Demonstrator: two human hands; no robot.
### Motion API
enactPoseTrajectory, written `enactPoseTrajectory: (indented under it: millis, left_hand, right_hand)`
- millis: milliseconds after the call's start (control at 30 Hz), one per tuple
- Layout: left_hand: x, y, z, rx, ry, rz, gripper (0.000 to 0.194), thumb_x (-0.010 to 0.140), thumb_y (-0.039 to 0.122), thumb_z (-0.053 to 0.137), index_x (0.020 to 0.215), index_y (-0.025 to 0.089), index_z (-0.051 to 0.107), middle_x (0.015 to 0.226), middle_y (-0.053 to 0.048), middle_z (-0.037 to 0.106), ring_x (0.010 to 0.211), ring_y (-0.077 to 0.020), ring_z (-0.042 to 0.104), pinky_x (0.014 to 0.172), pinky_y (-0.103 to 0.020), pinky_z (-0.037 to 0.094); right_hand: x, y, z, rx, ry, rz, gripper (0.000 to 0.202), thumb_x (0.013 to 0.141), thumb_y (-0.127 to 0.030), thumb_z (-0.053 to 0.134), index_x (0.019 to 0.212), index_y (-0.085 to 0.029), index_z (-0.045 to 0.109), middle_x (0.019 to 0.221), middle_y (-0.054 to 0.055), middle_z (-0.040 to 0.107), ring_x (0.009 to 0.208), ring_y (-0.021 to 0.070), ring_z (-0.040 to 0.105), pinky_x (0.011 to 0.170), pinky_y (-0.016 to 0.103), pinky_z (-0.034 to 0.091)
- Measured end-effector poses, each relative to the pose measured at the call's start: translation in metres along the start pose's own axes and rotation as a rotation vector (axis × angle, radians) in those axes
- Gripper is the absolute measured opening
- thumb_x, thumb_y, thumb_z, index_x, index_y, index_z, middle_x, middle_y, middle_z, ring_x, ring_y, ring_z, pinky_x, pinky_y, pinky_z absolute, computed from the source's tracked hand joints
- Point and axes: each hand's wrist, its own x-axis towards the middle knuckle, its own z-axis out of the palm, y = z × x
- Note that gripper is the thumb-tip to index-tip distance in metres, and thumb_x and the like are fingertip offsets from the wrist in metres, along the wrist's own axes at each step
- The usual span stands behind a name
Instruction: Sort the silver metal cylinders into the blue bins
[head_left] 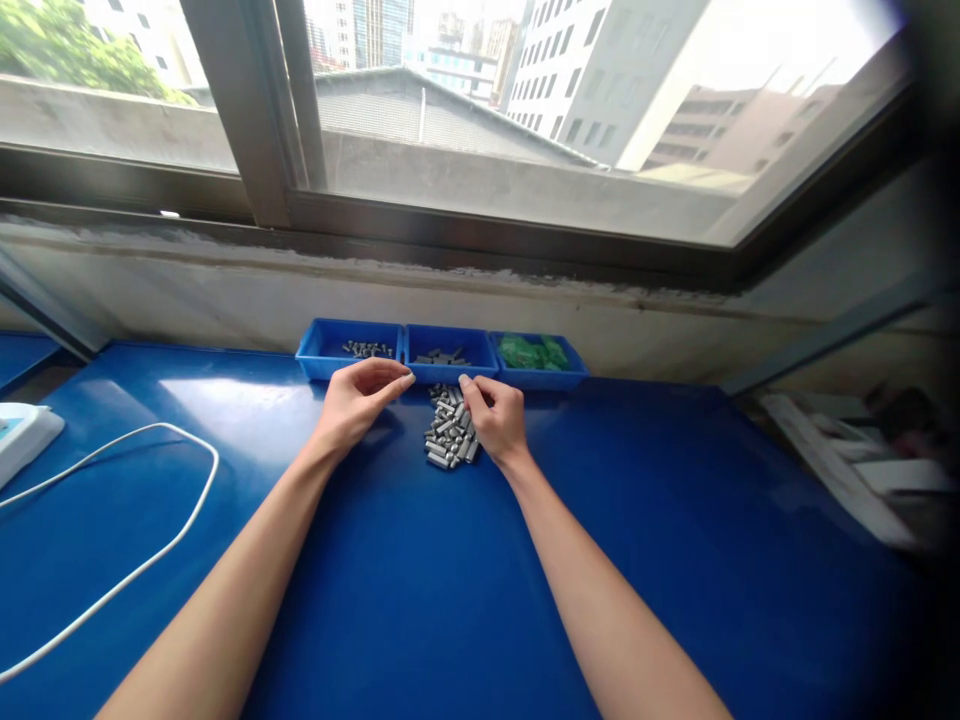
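On the blue tabletop [420, 560], a heap of small grey metal cylinders [450, 432] lies largely unsorted before three blue plastic trays [315, 352] (two thinly filled). Left hand [358, 398] hovers pinched, apparently empty; right hand [495, 415] curls fingertips into the heap.

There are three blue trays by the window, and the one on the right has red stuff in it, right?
Not quite. The head view shows three blue trays by the window, but the right tray holds green stuff, not red. The other two hold small grey metal pieces.
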Motion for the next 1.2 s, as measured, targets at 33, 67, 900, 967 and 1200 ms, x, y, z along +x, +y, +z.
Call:
enactPoseTrajectory:
  millis: [33,67,900,967,1200]
  left_hand:
    - [0.0,0.0,0.0,-0.003,0.017,-0.013,0.036,0.071,0.045,0.088,0.093,0.018,0.077,0.093,-0.006,0.078,0.086,-0.0197,0.072,0.08,-0.028,0.055]
    - [0.0,0.0,-0.001,-0.009,0.029,-0.025,0.036,0.071,0.045,0.088,0.092,0.018,0.078,0.093,-0.006,0.078,0.086,-0.0192,0.071,0.079,-0.027,0.055]
    - [-0.006,-0.008,0.008,0.475,-0.117,0.304,0.022,0.094,0.028,0.063,0.108,0.02,0.077,0.11,-0.009,0.076,0.101,-0.024,0.07,0.093,-0.039,0.055]
    - [-0.008,-0.012,0.01,0.609,-0.213,0.386,0.026,0.095,0.023,0.059,0.114,0.02,0.076,0.118,-0.01,0.072,0.11,-0.0256,0.065,0.101,-0.042,0.052]
    - [-0.008,-0.021,0.007,0.804,-0.311,0.418,0.027,0.096,0.025,0.055,0.114,0.022,0.075,0.121,-0.01,0.065,0.111,-0.0275,0.059,0.102,-0.046,0.051]
  right_hand:
    - [0.0,0.0,0.0,0.001,-0.001,0.001,0.051,0.096,-0.048,0.056,0.053,-0.02,0.05,0.049,-0.004,0.042,0.05,0.0113,0.039,0.056,0.031,0.026]
    - [0.0,0.0,0.0,0.0,-0.002,0.001,0.052,0.096,-0.048,0.056,0.053,-0.02,0.049,0.049,-0.004,0.042,0.05,0.0113,0.039,0.056,0.031,0.026]
    - [0.0,0.001,0.0,-0.048,0.012,0.001,0.052,0.096,-0.049,0.055,0.053,-0.021,0.048,0.049,-0.003,0.044,0.051,0.0121,0.039,0.056,0.03,0.028]
    - [0.0,0.0,0.0,-0.044,0.009,0.003,0.052,0.096,-0.049,0.054,0.053,-0.021,0.048,0.049,-0.003,0.044,0.051,0.012,0.039,0.056,0.03,0.027]
    - [0.0,-0.001,0.0,-0.052,0.011,-0.007,0.052,0.096,-0.049,0.054,0.053,-0.021,0.048,0.049,-0.003,0.043,0.05,0.0117,0.038,0.056,0.03,0.026]
